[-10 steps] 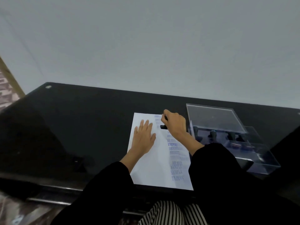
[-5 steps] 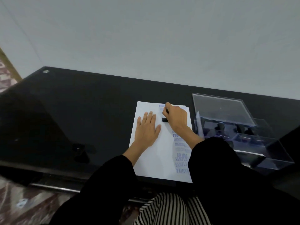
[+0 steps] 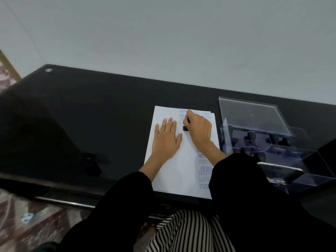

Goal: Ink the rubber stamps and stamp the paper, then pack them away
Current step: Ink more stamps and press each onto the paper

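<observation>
We see a glossy black glass-like table [image 3: 91, 113], matt white paper [image 3: 174, 171], a clear glossy plastic box [image 3: 251, 115] and a matt grey wall [image 3: 163, 37]; our sleeves [image 3: 245, 188] look like matt black cloth.

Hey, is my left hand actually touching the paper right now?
Touching. The head view shows the left hand lying flat on the paper, fingers spread, no gap under the palm. The right hand grips the stamp.
</observation>
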Tool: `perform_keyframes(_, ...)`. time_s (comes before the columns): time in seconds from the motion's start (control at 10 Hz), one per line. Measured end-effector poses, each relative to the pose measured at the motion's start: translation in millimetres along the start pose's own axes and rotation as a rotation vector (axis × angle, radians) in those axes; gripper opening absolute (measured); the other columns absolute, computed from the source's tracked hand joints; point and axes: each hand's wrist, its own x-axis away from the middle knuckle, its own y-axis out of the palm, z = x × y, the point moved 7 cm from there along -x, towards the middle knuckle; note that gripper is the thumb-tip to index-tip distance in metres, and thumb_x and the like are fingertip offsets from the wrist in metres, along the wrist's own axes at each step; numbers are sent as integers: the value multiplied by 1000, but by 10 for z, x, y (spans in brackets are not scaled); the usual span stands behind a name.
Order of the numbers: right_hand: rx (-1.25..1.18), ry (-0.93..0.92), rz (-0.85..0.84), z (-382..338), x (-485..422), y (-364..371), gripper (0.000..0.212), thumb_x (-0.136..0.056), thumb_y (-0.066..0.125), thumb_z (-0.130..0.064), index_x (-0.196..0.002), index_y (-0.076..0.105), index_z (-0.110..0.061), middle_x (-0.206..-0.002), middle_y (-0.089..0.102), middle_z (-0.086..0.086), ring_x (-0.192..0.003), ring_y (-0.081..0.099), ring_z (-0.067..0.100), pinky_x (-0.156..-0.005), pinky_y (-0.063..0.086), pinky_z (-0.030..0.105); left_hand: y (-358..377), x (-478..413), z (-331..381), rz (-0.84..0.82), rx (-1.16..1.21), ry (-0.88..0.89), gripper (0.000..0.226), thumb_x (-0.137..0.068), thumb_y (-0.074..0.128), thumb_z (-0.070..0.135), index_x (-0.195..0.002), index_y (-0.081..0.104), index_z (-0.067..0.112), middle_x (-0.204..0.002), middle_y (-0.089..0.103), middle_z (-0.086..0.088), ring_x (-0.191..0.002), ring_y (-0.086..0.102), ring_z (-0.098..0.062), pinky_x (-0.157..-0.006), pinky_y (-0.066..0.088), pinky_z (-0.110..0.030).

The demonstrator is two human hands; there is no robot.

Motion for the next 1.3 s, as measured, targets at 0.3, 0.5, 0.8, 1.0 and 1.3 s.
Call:
perform_keyframes(0.3, 16, 2, -16, -26, -141, 10, 18, -99, 36, -20, -82, 38, -13, -60, 39, -2, -45, 25, 7, -44, 13, 17, 7, -4, 4, -5, 4, -3, 57, -101, 19, 40, -150, 9, 13, -159, 3, -4, -147, -1, -21, -119, -2, -40)
perform_keyframes(0.5, -36, -5, 1, -1, -112, 38, 18, -98, 39, -21, -82, 39, -14, -72, 49, 1, -46, 28, 6, -45, 15, 15, 16, -9, 7, -10, 2, -5, 57, -101, 18, 40, -150, 8, 13, -159, 2, -4, -147, -2, -21, -118, -3, -40)
perform_keyframes(0.8, -17, -29, 48, 27, -44, 81, 18, -96, 39, -17, -78, 39, -13, -79, 68, 8, -56, 42, 15, -43, 17, 19, 9, -2, 10, -3, 1, -3, 56, -101, 19, 39, -150, 8, 12, -159, 3, -5, -147, -2, -21, -118, -2, -40)
perform_keyframes(1.0, -16, -39, 57, 33, -46, 87, 18, -97, 40, -17, -79, 40, -14, -80, 68, 9, -58, 43, 15, -44, 19, 18, 16, -4, 7, -14, -4, -4, 56, -101, 18, 39, -150, 7, 13, -159, 2, -4, -147, -3, -21, -118, -3, -40)
perform_keyframes(1.3, -41, -60, 33, 36, -82, 114, 19, -97, 41, -19, -79, 40, -12, -78, 66, 10, -57, 45, 14, -47, 24, 16, 22, 1, 6, -29, -20, -7, 57, -101, 17, 39, -150, 5, 13, -159, -1, -4, -147, -5, -20, -118, -5, -40)
